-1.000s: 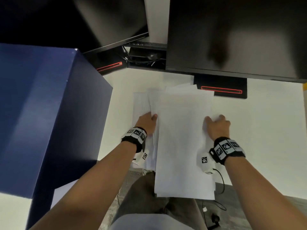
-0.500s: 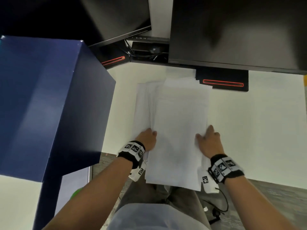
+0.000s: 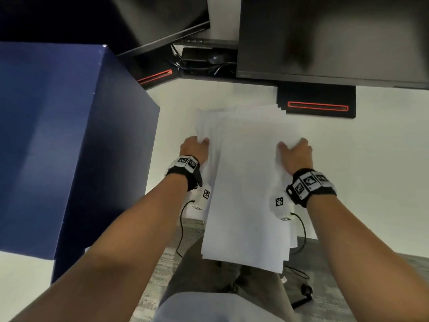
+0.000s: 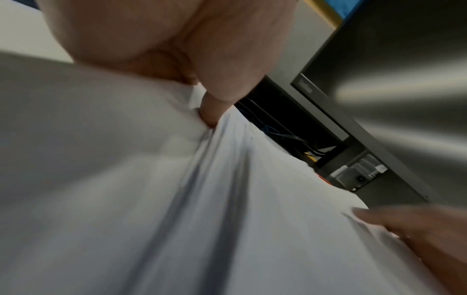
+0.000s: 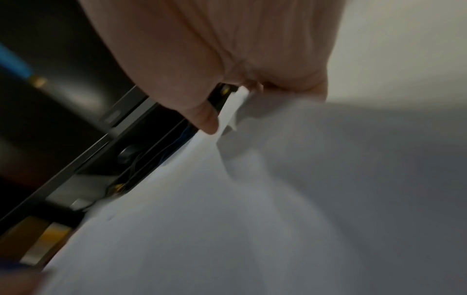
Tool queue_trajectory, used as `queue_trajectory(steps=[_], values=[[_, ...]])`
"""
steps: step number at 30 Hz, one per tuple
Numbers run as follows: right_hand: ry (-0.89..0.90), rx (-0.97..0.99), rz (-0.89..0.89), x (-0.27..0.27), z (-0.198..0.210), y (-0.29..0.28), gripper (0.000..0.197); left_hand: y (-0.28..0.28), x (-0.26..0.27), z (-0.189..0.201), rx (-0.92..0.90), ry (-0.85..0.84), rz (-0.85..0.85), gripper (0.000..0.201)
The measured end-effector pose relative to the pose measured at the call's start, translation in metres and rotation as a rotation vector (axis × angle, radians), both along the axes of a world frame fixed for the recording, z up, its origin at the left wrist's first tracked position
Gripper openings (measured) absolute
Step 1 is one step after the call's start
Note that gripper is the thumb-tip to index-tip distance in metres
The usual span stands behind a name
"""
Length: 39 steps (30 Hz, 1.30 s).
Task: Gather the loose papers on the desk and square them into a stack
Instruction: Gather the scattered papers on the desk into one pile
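A loose sheaf of white papers (image 3: 246, 182) lies fanned on the white desk (image 3: 371, 159), its near end hanging over the desk's front edge above my lap. My left hand (image 3: 196, 147) grips the sheaf's left edge, thumb on top. In the left wrist view the thumb (image 4: 209, 113) presses into the papers (image 4: 151, 199), whose edges stay uneven. My right hand (image 3: 294, 152) grips the right edge. The right wrist view shows my right hand's thumb (image 5: 204, 119) and curled fingers pinching a bent paper edge (image 5: 232, 107).
A tall blue box (image 3: 58, 140) stands close on the left. Two dark monitors (image 3: 325, 38) with black, red-lit bases (image 3: 316, 102) and cables line the back of the desk. Bare desk extends to the right. Grey floor and cables lie below the front edge.
Both hands slid toward me with the papers, then moved forward along the side edges. The sheaf now overhangs the front edge more and both hands hold it farther up.
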State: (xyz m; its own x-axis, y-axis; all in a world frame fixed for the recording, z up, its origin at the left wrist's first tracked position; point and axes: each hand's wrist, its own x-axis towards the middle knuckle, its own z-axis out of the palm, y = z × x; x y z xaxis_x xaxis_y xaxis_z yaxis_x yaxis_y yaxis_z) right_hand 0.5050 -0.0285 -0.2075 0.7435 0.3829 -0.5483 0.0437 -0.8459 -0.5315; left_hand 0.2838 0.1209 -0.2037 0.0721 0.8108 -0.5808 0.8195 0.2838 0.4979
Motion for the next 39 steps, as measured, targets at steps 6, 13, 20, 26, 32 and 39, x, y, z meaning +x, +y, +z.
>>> queue_trajectory(steps=[6,13,20,26,32,39], values=[[0.027,0.101,0.068,-0.017,-0.008,0.024,0.066,-0.017,0.009,-0.004,-0.026,-0.215,0.094,0.039],[-0.052,-0.074,0.223,-0.027,0.006,-0.062,0.062,-0.052,-0.051,-0.011,-0.142,-0.152,-0.171,0.059],[0.034,-0.021,0.239,-0.057,-0.007,-0.059,0.061,-0.069,-0.023,-0.002,-0.106,-0.311,0.082,0.057],[-0.098,-0.032,0.267,-0.04,0.011,-0.112,0.043,-0.092,-0.076,-0.001,-0.042,-0.011,-0.201,0.039],[0.017,-0.053,0.358,-0.077,0.007,-0.133,0.031,-0.129,-0.087,-0.011,-0.04,-0.032,-0.11,0.035],[-0.091,-0.034,0.31,-0.071,0.01,-0.158,0.027,-0.133,-0.101,-0.002,-0.02,0.045,-0.218,0.038]])
